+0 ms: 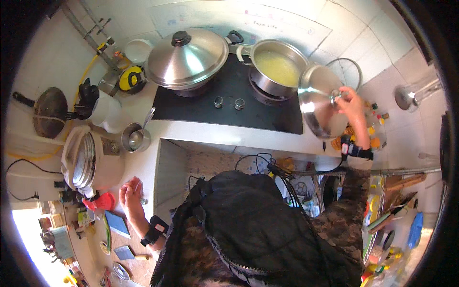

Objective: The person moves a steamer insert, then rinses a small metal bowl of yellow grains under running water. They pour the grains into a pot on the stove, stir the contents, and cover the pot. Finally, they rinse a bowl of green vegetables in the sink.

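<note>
My right hand (348, 104) grips the knob of a round stainless steel pot lid (321, 102), held tilted just right of an uncovered steel pot (281, 68). Yellowish liquid fills part of that pot, which stands on the right burner of a black gas hob (193, 111). On the left burner is a wok with a domed metal lid (188, 57). My left hand (132, 193) is over the left counter, fingers curled, near a thin clear thing that is too blurred to name; whether it is held I cannot tell. Close by stands a pressure cooker or rice cooker (107, 154).
A small steel pot (143, 145) holds a ladle at the hob's left. Below my left hand, a cleaver (124, 253) lies on a wooden board (141, 267) beside a blue flat object (117, 224). Seasoning bottles (376, 132) stand at the right; a wire rack is below them.
</note>
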`<state>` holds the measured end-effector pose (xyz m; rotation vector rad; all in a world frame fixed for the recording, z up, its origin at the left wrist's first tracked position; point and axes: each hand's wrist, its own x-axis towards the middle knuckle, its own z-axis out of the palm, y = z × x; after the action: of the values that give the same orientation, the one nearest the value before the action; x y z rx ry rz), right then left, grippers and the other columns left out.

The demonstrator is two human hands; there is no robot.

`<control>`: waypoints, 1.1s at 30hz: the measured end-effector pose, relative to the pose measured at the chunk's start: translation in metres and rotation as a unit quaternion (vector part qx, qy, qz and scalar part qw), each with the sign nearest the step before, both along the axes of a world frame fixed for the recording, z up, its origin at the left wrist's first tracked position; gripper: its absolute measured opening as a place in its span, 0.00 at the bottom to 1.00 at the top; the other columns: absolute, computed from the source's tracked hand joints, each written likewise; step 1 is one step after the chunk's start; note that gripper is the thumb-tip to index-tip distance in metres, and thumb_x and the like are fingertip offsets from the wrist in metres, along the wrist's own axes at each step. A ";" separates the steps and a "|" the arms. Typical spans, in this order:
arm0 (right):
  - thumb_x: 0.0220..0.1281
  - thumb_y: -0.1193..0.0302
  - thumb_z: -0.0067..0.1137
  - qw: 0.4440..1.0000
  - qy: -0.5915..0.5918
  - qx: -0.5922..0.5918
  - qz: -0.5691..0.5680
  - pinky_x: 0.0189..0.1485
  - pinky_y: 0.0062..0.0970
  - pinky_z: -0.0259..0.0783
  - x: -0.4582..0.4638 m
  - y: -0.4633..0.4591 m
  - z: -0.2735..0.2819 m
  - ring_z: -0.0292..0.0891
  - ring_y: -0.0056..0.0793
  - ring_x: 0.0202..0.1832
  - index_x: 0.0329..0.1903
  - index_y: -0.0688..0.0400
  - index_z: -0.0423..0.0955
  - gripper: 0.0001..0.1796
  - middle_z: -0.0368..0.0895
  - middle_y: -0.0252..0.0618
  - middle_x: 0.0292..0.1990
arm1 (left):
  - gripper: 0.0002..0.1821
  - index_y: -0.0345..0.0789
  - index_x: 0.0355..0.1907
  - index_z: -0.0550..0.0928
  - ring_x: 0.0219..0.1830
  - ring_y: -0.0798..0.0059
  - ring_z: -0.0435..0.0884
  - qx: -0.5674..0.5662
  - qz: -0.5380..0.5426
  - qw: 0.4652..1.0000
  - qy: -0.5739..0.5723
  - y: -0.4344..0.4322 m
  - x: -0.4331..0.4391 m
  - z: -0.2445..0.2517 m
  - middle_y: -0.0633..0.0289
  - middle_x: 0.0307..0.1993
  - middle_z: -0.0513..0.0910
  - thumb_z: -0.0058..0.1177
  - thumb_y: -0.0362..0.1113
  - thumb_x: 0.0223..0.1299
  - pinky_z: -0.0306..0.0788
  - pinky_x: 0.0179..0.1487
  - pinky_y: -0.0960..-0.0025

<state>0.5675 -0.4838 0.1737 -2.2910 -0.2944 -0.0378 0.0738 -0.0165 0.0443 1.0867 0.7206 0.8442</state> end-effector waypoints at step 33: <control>0.48 0.62 0.58 0.958 0.017 -0.278 -0.075 0.49 0.40 0.68 0.007 -0.009 -0.234 0.72 0.48 0.47 0.49 0.54 0.71 0.23 0.77 0.49 0.44 | 0.05 0.34 0.36 0.74 0.48 0.65 0.76 0.034 0.031 0.998 0.036 -0.022 -0.006 0.029 0.53 0.42 0.78 0.45 0.33 0.62 0.69 0.55 0.61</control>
<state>0.5749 -0.4929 -0.0605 -2.8673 -0.1173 0.0096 0.0675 -0.0382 0.0734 1.1655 0.7940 0.8907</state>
